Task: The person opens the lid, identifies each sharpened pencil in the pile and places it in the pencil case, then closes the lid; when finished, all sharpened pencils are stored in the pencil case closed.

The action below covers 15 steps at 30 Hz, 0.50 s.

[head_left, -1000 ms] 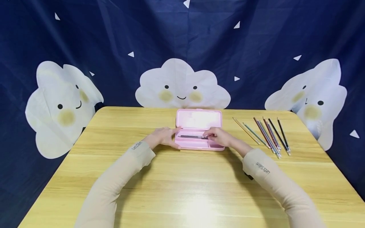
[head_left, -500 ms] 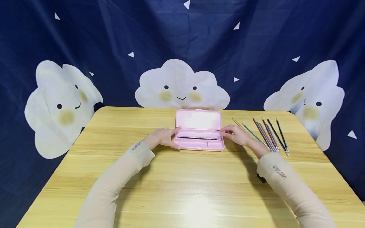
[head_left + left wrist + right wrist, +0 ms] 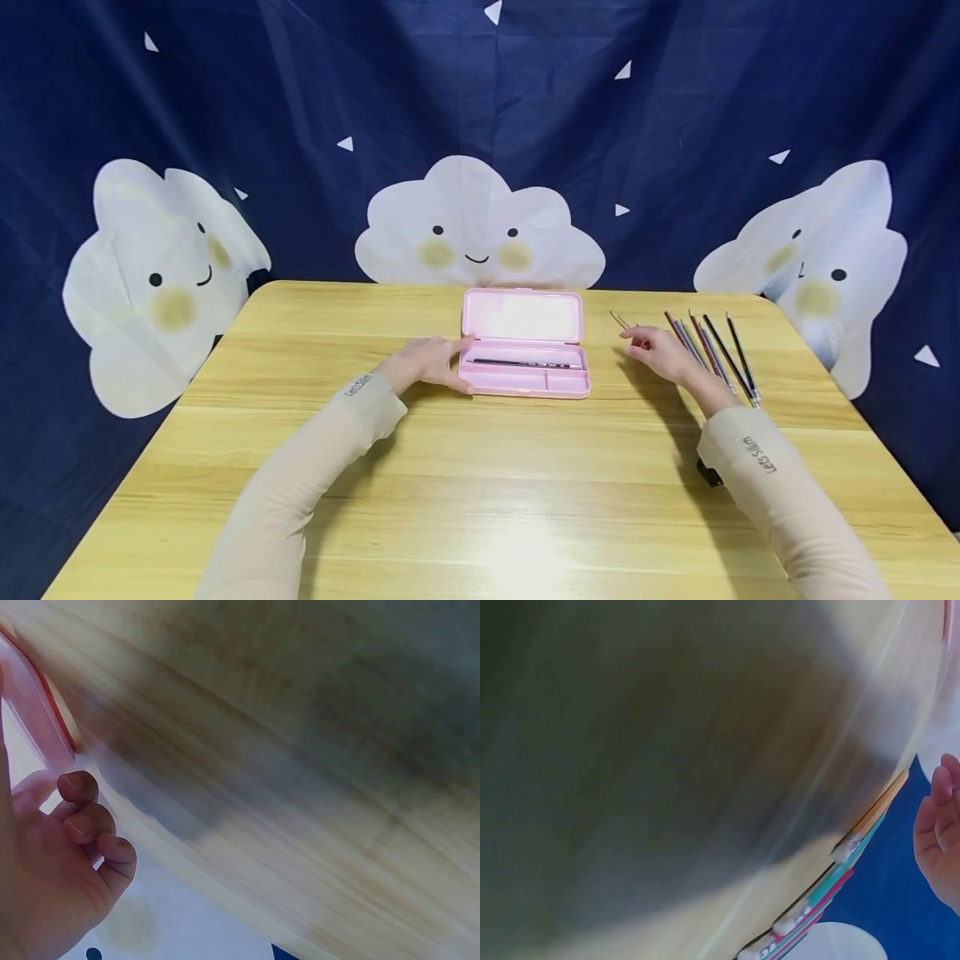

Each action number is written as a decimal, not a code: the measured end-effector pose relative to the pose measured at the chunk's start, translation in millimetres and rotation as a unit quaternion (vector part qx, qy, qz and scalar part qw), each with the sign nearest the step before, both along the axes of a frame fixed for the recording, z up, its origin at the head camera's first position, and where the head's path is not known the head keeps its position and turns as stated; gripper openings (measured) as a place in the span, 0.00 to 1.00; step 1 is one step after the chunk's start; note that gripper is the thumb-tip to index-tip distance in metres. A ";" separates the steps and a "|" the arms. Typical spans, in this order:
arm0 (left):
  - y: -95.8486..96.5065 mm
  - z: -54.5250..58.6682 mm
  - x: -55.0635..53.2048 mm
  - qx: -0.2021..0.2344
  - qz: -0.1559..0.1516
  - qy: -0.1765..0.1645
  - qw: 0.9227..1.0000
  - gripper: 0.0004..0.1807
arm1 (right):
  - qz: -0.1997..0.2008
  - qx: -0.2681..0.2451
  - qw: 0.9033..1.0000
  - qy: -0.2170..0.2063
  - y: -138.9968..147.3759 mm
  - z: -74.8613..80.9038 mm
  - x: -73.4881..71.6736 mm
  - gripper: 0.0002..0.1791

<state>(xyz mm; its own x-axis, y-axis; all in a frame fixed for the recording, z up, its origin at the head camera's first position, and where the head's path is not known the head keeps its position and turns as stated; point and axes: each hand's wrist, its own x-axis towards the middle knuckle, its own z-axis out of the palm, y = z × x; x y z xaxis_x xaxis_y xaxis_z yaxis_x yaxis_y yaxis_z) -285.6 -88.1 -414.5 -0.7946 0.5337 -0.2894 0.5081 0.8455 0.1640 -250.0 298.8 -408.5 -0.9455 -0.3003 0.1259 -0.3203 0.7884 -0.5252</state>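
So my right hand (image 3: pixel 663 354) is hanging by a yellow pencil (image 3: pixel 619 320), fingers loosely bent, nothing in them that I can see. The pencil's far end pokes out just past my fingertips. My left hand (image 3: pixel 427 360) has the left end of the pink pencil case (image 3: pixel 510 381), thumb at the front and index at the back, so a pretty wide hold. Lid's up, with a dark pencil (image 3: pixel 517 362) in the long back compartment, right of my left fingers.

Looks like a one-pencil pickup to me. I'd come down from above, pinch near the middle and lift straight up so the teal pencil (image 3: pixel 829 883) alongside doesn't get dragged. Light pressure on the left, or the case might skid.

Overhead, my right hand covers most of those two. The right wrist cam shows them side by side, with blue curtain (image 3: pixel 885 877) between them and my fingers, so I'm probably not touching yet. Only the overhead shows the case's inside. The left wrist cam catches just a pink wall, but also my spare fingers curled in off the case.
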 end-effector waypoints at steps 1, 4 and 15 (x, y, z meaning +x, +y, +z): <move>-0.2 -0.1 0.0 0.001 0.001 0.000 1.000 0.59 | -0.007 0.004 1.000 0.002 2.0 -0.2 0.1 0.15; -0.3 -0.1 -0.5 0.004 0.000 0.001 1.000 0.59 | -0.026 0.023 0.999 0.009 7.8 -1.8 -0.2 0.16; -0.6 0.1 -0.1 0.002 0.003 -0.005 1.000 0.59 | -0.040 0.080 0.996 0.002 19.5 -3.2 1.5 0.17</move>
